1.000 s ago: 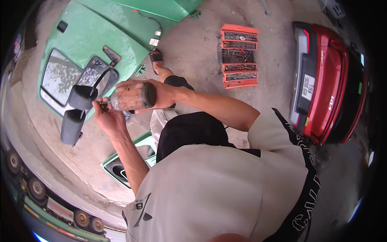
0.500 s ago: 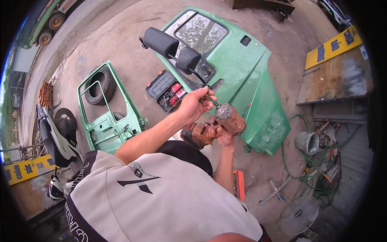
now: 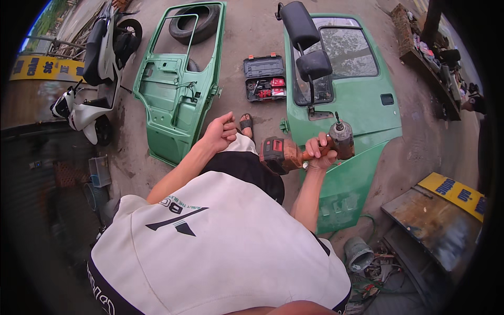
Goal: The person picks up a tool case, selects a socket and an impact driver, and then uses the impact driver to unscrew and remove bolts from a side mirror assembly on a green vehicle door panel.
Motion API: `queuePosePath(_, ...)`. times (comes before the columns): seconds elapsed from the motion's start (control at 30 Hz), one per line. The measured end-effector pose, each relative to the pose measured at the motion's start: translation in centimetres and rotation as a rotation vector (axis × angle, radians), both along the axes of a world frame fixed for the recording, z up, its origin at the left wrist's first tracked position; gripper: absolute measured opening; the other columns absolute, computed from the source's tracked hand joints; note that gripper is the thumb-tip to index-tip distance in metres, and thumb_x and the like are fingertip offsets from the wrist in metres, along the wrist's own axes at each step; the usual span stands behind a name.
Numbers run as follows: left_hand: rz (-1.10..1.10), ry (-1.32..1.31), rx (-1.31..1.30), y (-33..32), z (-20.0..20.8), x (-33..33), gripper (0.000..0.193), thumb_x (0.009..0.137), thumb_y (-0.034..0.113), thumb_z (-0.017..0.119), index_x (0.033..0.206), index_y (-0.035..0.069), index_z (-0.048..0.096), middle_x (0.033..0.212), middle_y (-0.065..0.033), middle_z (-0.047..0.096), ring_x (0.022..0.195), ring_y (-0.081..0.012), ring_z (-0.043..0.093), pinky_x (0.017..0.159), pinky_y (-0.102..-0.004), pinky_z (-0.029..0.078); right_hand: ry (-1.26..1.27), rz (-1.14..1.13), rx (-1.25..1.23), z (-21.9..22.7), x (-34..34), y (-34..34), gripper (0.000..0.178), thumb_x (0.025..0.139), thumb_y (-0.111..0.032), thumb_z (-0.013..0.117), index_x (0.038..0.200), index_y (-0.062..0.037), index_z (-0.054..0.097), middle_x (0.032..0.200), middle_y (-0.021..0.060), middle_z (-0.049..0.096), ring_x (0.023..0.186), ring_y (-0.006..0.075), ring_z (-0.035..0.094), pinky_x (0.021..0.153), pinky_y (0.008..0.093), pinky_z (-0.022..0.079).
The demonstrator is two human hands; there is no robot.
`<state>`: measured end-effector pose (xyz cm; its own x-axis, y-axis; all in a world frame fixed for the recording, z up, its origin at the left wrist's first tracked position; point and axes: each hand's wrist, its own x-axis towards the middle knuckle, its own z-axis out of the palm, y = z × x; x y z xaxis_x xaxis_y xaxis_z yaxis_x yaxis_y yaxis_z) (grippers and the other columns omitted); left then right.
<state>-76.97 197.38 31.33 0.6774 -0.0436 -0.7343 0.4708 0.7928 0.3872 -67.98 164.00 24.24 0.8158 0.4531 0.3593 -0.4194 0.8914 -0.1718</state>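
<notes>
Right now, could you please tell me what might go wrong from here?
The power driver in the right hand appears above the green door with mirrors, so its bit could scratch the door if lowered. The open sandal leaves toes exposed; a dropped driver might hurt them.

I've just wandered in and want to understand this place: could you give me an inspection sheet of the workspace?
Surface: grey-brown ground.
Job's things: cordless drill, with a dark bit in its nose.
Clutter: open toolbox with red items inside; tyre; grey bucket.
Hands: right hand grips the drill by its handle; left hand has curled fingers, and I can't tell whether it holds anything.
Cables: green hose near the bucket; power cords, nothing seen.
Surroundings: glazed green door with two black mirrors; second green door, without glass; motorbike.
</notes>
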Motion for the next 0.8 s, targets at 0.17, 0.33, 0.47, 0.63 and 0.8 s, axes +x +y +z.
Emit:
queuePosePath(0.17, 0.102, -0.023, -0.179, -3.8, -0.1, -2.6, 0.046, 0.108, 0.044, 0.041, 0.071, 0.016, 0.038, 0.059, 0.0059, 0.031, 0.049, -0.0093, 0.029, 0.052, -0.0272, 0.029, -0.002, 0.044, 0.001, 1.0, 0.8, 0.0, 0.055, 0.085, -0.034, 0.081, 0.128, -0.0055, 0.065, 0.103, 0.0016, 0.055, 0.068, 0.0139, 0.052, 0.066, 0.0319, 0.046)
queuePosePath(0.33, -0.002, -0.04, -0.056, -5.3, 0.0, -0.3, 0.042, 0.108, 0.04, 0.042, 0.075, 0.015, 0.043, 0.067, 0.0035, 0.039, 0.059, -0.0108, 0.037, 0.059, -0.0266, 0.034, 0.039, 0.067, -0.068, 0.6, 0.9, -1.1, 0.055, 0.083, -0.034, 0.083, 0.125, -0.0045, 0.065, 0.103, 0.0021, 0.056, 0.066, 0.0139, 0.052, 0.065, 0.0319, 0.046)
queuePosePath(0.47, -0.024, -0.05, -0.007, -4.3, -1.1, 0.9, 0.027, 0.107, 0.032, 0.048, 0.092, 0.011, 0.056, 0.078, 0.0026, 0.051, 0.066, -0.0108, 0.045, 0.062, -0.027, 0.039, 0.002, 0.079, -0.163, 0.5, -0.1, -2.6, 0.055, 0.085, -0.035, 0.081, 0.128, -0.0058, 0.065, 0.102, 0.0002, 0.056, 0.066, 0.0132, 0.053, 0.063, 0.0303, 0.045)
queuePosePath(0.63, -0.127, 0.041, 0.164, -4.0, -2.1, 2.0, 0.019, 0.104, 0.024, 0.051, 0.106, 0.008, 0.062, 0.085, 0.0032, 0.057, 0.071, -0.009, 0.048, 0.065, -0.0262, 0.041, 0.043, 0.005, -0.194, -0.2, -1.3, -3.4, 0.055, 0.084, -0.035, 0.082, 0.127, -0.0058, 0.064, 0.104, 0.0004, 0.056, 0.065, 0.0132, 0.052, 0.062, 0.0299, 0.044)
queuePosePath(0.8, -0.173, 0.075, 0.167, -3.7, -3.3, 1.4, 0.018, 0.102, 0.02, 0.054, 0.111, 0.008, 0.063, 0.082, 0.0042, 0.056, 0.071, -0.0087, 0.048, 0.066, -0.0263, 0.04, 0.107, -0.025, -0.168, -0.5, -2.5, -2.7, 0.055, 0.084, -0.036, 0.082, 0.126, -0.0066, 0.065, 0.103, -0.0007, 0.056, 0.065, 0.0121, 0.051, 0.062, 0.0293, 0.043)
